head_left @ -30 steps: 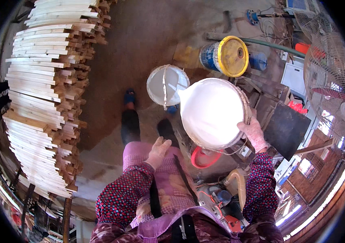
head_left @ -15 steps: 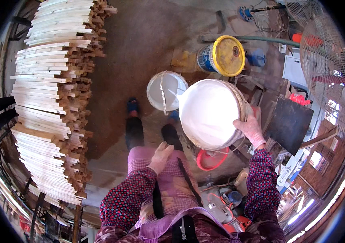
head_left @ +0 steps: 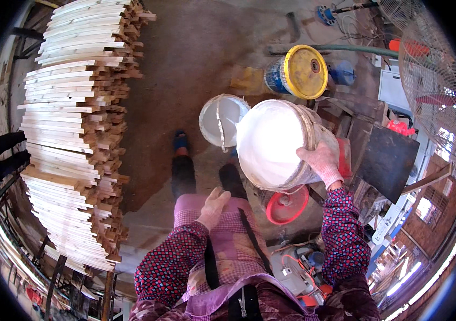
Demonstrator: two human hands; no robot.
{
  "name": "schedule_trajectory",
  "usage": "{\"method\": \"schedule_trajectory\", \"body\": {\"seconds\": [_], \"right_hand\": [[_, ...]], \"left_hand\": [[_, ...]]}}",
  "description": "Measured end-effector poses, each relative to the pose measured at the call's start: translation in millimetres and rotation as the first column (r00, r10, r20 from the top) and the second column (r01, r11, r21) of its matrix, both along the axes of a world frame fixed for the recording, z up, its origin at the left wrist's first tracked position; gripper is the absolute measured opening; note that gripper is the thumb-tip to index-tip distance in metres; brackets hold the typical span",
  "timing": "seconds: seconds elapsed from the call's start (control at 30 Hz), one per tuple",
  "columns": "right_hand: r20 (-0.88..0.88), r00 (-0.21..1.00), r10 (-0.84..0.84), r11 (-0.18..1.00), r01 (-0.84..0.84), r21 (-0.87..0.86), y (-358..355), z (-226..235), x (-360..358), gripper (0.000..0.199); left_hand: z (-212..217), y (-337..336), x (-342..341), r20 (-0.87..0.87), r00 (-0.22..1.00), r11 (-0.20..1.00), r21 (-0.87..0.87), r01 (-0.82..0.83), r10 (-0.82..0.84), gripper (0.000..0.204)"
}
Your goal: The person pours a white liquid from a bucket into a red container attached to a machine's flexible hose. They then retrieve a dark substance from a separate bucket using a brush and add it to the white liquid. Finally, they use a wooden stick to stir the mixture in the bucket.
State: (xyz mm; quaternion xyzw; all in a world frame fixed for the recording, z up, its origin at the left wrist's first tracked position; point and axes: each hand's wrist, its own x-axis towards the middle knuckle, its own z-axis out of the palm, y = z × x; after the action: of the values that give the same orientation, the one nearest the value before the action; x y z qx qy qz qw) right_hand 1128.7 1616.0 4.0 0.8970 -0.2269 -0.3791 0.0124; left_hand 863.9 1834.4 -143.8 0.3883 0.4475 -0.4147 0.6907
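My right hand (head_left: 321, 162), in a pale work glove, grips the rim of a large white bucket (head_left: 309, 128). This bucket is tipped to the left, and white, paste-like or liquid stuff (head_left: 265, 142) fills its mouth. Its lip hangs over a smaller white pail (head_left: 209, 125) on the floor. White liquid shows at the lip and inside the pail, whose coated handle (head_left: 220, 125) lies across the opening. My left hand (head_left: 213, 207), also gloved, rests on the apron over my thigh, fingers extended and holding nothing.
Stacked wooden strips (head_left: 67, 144) stand along the left. Ahead lies a blue bucket with a yellow lid (head_left: 305, 72). A red round lid (head_left: 287, 206) is below the large bucket. To the right are a dark board (head_left: 387, 163) and a fan (head_left: 434, 80); a machine (head_left: 295, 273) sits near my right arm.
The large bucket has tipped further to the left, showing more of its outer side. My right hand has shifted slightly left and up with it. My left hand stays on the apron.
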Motion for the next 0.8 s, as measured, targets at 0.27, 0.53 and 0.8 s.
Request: {"method": "schedule_trajectory", "body": {"seconds": [0.27,0.53,0.8], "right_hand": [[0.007,0.998,-0.065,0.998,0.065,0.023,23.8,-9.1,8.5,0.075],[0.012,0.999,-0.039,0.999,0.039,-0.002,29.2,-18.2,10.0,0.076],[0.025,0.999,-0.039,0.997,0.038,0.062,40.1,-18.5,20.4,0.080]], "left_hand": [[-6.0,16.3,-6.2,0.038,0.999,1.000,-0.002,-0.016,0.016,0.068],[-0.8,12.1,0.9,0.007,0.999,0.999,-0.041,-0.032,0.032,0.069],[4.0,9.9,2.7,-0.017,1.000,0.999,-0.032,-0.026,0.026,0.071]]}}
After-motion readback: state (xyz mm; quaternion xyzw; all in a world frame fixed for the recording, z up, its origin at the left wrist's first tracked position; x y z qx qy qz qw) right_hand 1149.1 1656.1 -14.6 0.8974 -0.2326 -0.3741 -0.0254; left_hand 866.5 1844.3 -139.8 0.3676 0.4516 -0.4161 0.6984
